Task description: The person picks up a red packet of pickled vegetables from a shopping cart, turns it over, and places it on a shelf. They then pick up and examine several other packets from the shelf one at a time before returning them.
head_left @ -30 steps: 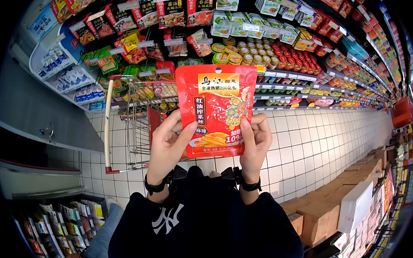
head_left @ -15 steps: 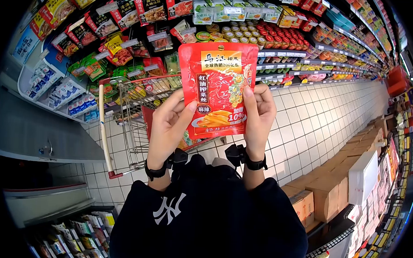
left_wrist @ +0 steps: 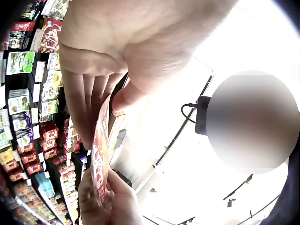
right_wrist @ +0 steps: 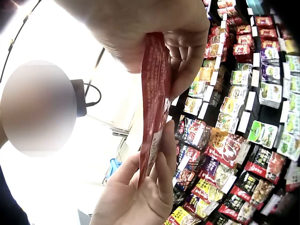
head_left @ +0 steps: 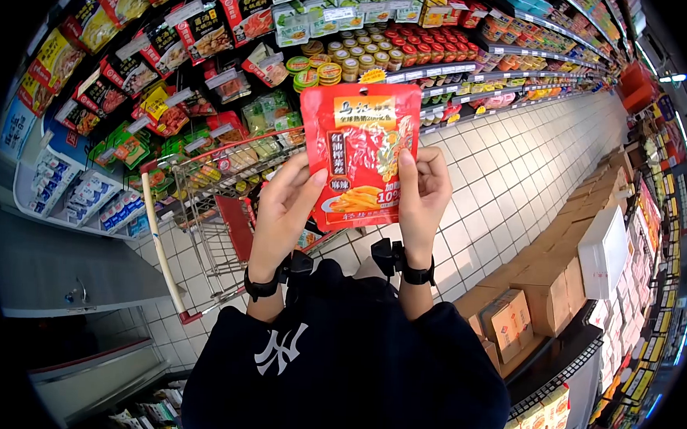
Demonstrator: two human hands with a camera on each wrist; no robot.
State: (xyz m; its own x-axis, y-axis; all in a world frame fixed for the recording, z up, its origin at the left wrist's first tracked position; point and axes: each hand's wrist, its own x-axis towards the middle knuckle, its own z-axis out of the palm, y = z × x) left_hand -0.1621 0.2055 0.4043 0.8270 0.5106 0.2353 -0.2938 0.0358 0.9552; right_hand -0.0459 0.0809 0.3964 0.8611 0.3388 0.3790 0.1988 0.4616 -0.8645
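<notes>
A red pouch of pickled mustard tuber (head_left: 365,150) is held upright in front of the chest, printed front toward the head camera. My left hand (head_left: 286,200) pinches its left edge, the thumb lying over the front and the fingers bent behind. On the opposite edge, my right hand (head_left: 425,191) grips it the same way. Seen edge-on in the left wrist view, the pouch (left_wrist: 100,154) looks thin and slightly bowed. Small print covers the back of the pouch (right_wrist: 157,89) in the right wrist view.
A wire shopping cart (head_left: 225,202) with a cream handle (head_left: 160,245) stands at the left. Beyond it run shelves of hotpot packets (head_left: 202,36) and small jars (head_left: 362,53). Cardboard boxes (head_left: 551,289) line the right side of the tiled floor (head_left: 506,172).
The shelves and cart have slid left in the head view as it turned. The pouch has risen a little in the picture and stays between both hands.
</notes>
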